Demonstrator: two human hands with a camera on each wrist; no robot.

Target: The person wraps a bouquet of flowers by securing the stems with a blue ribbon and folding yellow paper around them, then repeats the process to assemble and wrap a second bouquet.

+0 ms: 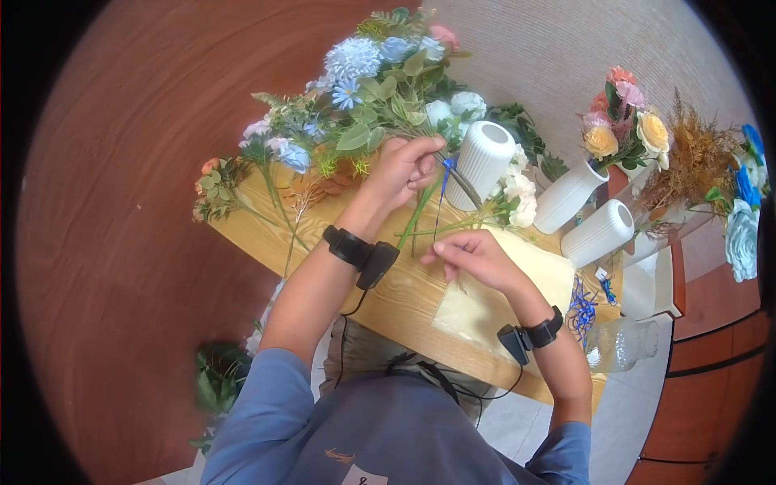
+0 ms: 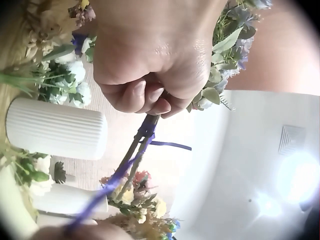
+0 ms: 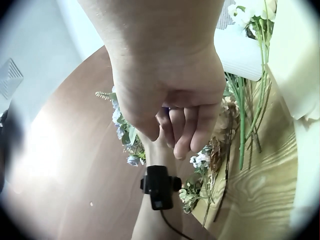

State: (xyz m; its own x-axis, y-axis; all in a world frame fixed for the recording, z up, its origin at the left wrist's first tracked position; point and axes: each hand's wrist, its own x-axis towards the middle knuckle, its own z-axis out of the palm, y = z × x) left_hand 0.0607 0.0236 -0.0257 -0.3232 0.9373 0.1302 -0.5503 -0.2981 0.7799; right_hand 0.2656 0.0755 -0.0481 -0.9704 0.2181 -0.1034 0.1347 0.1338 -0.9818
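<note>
My left hand (image 1: 402,171) grips a bouquet of artificial flowers (image 1: 352,60) by its stems, with blue blooms and green leaves fanning out beyond the fist. Below that fist, the bare stem ends (image 2: 131,156) stick out, bound by a blue ribbon (image 1: 442,198) with a knot and a short loose tail. The ribbon's long end runs taut toward me to my right hand (image 1: 477,257), which pinches it between thumb and fingers over the table. In the right wrist view, the curled fingers (image 3: 182,142) mostly hide the ribbon.
A white ribbed vase (image 1: 487,158) stands just beyond the stems. Two more white vases (image 1: 596,234) are at the right, one holding flowers. Cream paper (image 1: 505,295), tangled blue ribbon (image 1: 580,311) and a glass vase (image 1: 622,346) are nearer. Loose flower stems (image 1: 275,194) lie left on the wooden table.
</note>
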